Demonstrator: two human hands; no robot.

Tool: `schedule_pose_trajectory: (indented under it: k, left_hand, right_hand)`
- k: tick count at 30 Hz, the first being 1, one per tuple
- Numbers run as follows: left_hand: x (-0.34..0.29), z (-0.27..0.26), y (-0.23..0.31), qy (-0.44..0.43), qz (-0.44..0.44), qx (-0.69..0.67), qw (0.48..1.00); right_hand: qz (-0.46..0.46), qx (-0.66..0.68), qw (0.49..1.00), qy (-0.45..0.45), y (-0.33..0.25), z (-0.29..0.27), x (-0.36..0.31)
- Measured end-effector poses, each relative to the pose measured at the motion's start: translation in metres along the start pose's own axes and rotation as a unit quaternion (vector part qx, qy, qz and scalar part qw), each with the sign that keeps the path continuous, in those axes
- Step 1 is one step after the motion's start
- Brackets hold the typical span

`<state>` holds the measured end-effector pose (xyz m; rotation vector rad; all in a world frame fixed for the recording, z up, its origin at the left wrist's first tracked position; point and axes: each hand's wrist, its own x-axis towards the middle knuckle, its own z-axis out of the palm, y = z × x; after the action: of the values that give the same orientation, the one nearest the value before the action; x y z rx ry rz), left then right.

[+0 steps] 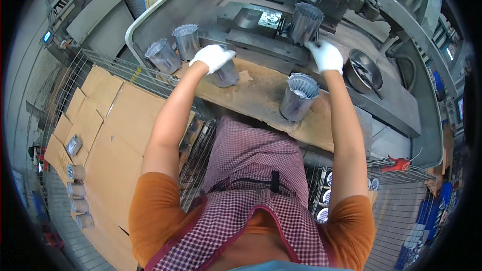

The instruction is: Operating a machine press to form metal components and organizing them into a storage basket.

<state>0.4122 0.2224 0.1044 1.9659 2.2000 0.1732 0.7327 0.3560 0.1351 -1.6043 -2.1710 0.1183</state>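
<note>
Gripping a metal can (pixel 225 74) from above, my gloved left hand (pixel 213 57) is closed over its top as it stands on the wooden surface (pixel 261 95). My right hand (pixel 326 56) is up at the machine (pixel 261 22), fingers touching the base of a fluted can (pixel 306 22) seated there; whether they clamp it, I cannot tell. Between my hands, nearer me, another fluted can (pixel 298 96) stands upright on the surface. Two more cans (pixel 174 49) sit just beyond my left hand. A metal bowl (pixel 362 72) lies right of my right hand.
</note>
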Motion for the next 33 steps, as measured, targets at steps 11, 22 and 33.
schedule_pose_trajectory:
  k: [11, 22, 33]
  left_hand:
    - [0.051, -0.023, 0.021, 0.065, 0.06, -0.755, 0.65]
    - [0.165, -0.008, 0.048, 0.153, 0.014, -0.021, 0.988]
    - [0.088, -0.014, 0.089, 0.183, -0.106, 0.038, 0.977]
  right_hand:
    - [0.185, -0.049, 0.958, 0.214, 0.198, -0.098, -0.186]
    - [0.349, 0.032, 0.913, 0.207, 0.282, -0.084, -0.25]
    - [0.112, -0.227, 0.855, 0.454, 0.258, -0.103, -0.25]
